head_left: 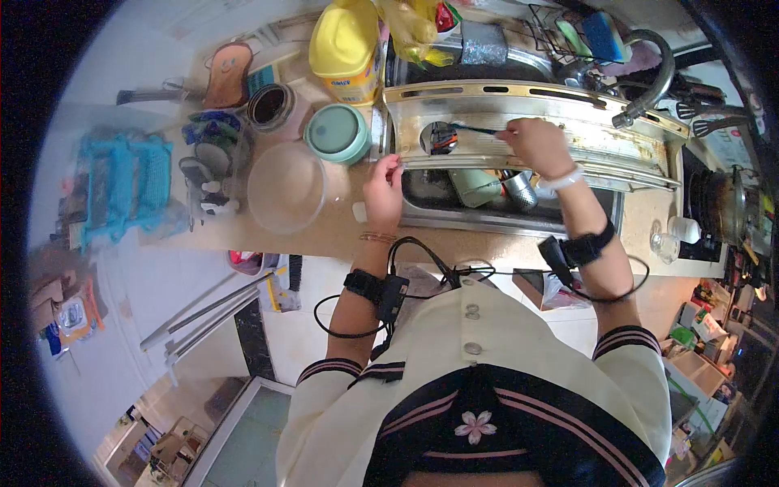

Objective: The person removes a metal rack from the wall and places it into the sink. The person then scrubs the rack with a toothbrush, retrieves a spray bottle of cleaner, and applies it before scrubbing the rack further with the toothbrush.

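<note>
A long metal panel [568, 118] with slots along its far edge and a round hole near its left end lies tilted across the sink [430, 213]. My left hand [382, 193] is closed on the panel's near left corner. Pinched in my right hand [542, 148] is a slim, dark toothbrush [479, 128], its head pointing left beside the hole. Below the panel, a pale green container [475, 188] and a perforated metal cup [519, 191] sit in the sink, partly hidden.
A curved faucet [667, 77] reaches over the panel's right end. Left of the sink are a green-lidded jar [335, 132], a clear round tub [286, 188] and a yellow jug [344, 40]. A stove [704, 211] is at the right. Black cables [442, 264] hang between my wrists.
</note>
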The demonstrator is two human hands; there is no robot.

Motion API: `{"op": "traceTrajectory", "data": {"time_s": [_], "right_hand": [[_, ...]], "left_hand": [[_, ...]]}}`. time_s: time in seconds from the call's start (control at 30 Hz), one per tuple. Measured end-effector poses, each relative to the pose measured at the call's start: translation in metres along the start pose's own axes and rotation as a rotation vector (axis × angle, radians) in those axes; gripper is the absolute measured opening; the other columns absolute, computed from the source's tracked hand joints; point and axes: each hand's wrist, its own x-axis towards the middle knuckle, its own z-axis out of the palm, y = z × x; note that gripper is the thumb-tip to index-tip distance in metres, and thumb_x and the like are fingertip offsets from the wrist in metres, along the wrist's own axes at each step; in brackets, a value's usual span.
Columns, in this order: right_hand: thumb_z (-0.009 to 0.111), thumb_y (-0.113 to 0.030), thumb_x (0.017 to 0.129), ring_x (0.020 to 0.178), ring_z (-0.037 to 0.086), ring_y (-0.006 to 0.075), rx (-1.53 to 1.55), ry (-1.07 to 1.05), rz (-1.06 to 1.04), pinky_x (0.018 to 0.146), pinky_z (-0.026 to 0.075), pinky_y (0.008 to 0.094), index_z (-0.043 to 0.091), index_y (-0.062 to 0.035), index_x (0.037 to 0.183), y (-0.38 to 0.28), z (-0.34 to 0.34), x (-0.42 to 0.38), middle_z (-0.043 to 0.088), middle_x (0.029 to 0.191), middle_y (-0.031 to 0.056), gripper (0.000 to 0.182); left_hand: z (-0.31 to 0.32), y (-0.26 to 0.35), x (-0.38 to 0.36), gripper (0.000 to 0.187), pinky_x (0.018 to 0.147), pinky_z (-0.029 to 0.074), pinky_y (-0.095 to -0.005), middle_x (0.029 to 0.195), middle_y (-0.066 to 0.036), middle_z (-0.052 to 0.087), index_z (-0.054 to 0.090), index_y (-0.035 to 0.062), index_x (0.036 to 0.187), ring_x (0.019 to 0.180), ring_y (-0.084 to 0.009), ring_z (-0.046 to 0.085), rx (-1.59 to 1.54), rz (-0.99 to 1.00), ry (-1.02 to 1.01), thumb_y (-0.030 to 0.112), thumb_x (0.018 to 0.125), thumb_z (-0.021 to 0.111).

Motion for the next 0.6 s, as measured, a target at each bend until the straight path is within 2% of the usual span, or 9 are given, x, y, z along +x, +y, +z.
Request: {"op": "traceTrajectory", "data": {"time_s": [0.1, 0.17, 0.27, 0.3, 0.33, 0.47, 0.57, 0.6], "right_hand": [[0.054, -0.026, 0.085, 0.077, 0.061, 0.0323, 0.094, 0.095, 0.054, 0.063, 0.048, 0.0410, 0.065, -0.0092, 0.088, 0.017, -0.033, -0.053, 0.064, 0.079, 0.0148, 0.021], [0.060, -0.015, 0.079, 0.080, 0.060, 0.0313, 0.244, 0.222, 0.029, 0.067, 0.047, 0.0389, 0.064, -0.0073, 0.090, 0.046, -0.040, -0.097, 0.064, 0.083, 0.0134, 0.015], [0.063, -0.006, 0.073, 0.083, 0.060, 0.0299, 0.150, 0.355, 0.034, 0.071, 0.047, 0.0367, 0.065, -0.0067, 0.092, 0.105, -0.050, -0.158, 0.064, 0.088, 0.0119, 0.019], [0.063, -0.002, 0.071, 0.082, 0.060, 0.0294, 0.099, 0.286, 0.144, 0.071, 0.047, 0.0360, 0.066, -0.0070, 0.093, 0.123, -0.060, -0.172, 0.065, 0.091, 0.0107, 0.023], [0.063, -0.003, 0.071, 0.082, 0.060, 0.0283, 0.054, 0.383, 0.163, 0.073, 0.047, 0.0356, 0.067, -0.0077, 0.092, 0.145, -0.060, -0.183, 0.065, 0.091, 0.0098, 0.022], [0.060, -0.007, 0.074, 0.094, 0.056, 0.0266, -0.247, 0.432, 0.323, 0.080, 0.042, 0.0360, 0.067, -0.0124, 0.098, 0.211, -0.081, -0.178, 0.062, 0.102, 0.0096, 0.026], [0.058, -0.008, 0.077, 0.096, 0.056, 0.0287, -0.315, 0.502, 0.323, 0.081, 0.041, 0.0353, 0.066, -0.0126, 0.100, 0.273, -0.087, -0.153, 0.062, 0.103, 0.0118, 0.025], [0.057, -0.008, 0.078, 0.096, 0.056, 0.0299, -0.340, 0.535, 0.316, 0.081, 0.041, 0.0349, 0.066, -0.0122, 0.100, 0.291, -0.086, -0.148, 0.062, 0.102, 0.0125, 0.024]], "left_hand": [[-0.001, -0.004, -0.010, 0.026, 0.070, 0.048, -0.0305, 0.087, -0.012, 0.062, 0.056, 0.0036, 0.106, 0.076, -0.0190, 0.060, -0.003, 0.014, -0.004, 0.002, 0.080, 0.059], [-0.008, 0.000, -0.016, 0.029, 0.070, 0.048, -0.0294, 0.086, -0.011, 0.063, 0.055, 0.0049, 0.108, 0.075, -0.0168, 0.060, 0.031, 0.074, -0.003, 0.001, 0.080, 0.059], [-0.012, 0.023, -0.016, 0.029, 0.069, 0.047, -0.0292, 0.080, -0.009, 0.064, 0.056, 0.0078, 0.108, 0.070, -0.0149, 0.058, 0.067, -0.074, 0.020, 0.001, 0.079, 0.061], [-0.011, 0.030, -0.014, 0.030, 0.065, 0.044, -0.0257, 0.073, -0.004, 0.060, 0.056, 0.0081, 0.106, 0.066, -0.0129, 0.053, 0.069, -0.101, 0.036, 0.004, 0.078, 0.065], [-0.009, 0.034, -0.014, 0.030, 0.064, 0.043, -0.0255, 0.072, -0.004, 0.059, 0.057, 0.0086, 0.106, 0.065, -0.0128, 0.052, 0.091, -0.131, 0.034, 0.002, 0.077, 0.064], [0.002, 0.022, -0.021, 0.032, 0.061, 0.041, -0.0259, 0.069, -0.001, 0.055, 0.057, 0.0099, 0.106, 0.063, -0.0120, 0.050, 0.123, -0.181, 0.040, -0.003, 0.076, 0.057], [0.015, 0.025, -0.033, 0.032, 0.063, 0.045, -0.0267, 0.080, -0.005, 0.059, 0.058, 0.0092, 0.107, 0.070, -0.0129, 0.054, 0.158, -0.194, 0.091, -0.004, 0.079, 0.051], [0.019, 0.018, -0.037, 0.031, 0.066, 0.045, -0.0266, 0.083, -0.005, 0.060, 0.058, 0.0085, 0.107, 0.073, -0.0134, 0.055, 0.123, -0.113, 0.136, -0.004, 0.079, 0.051]]}}
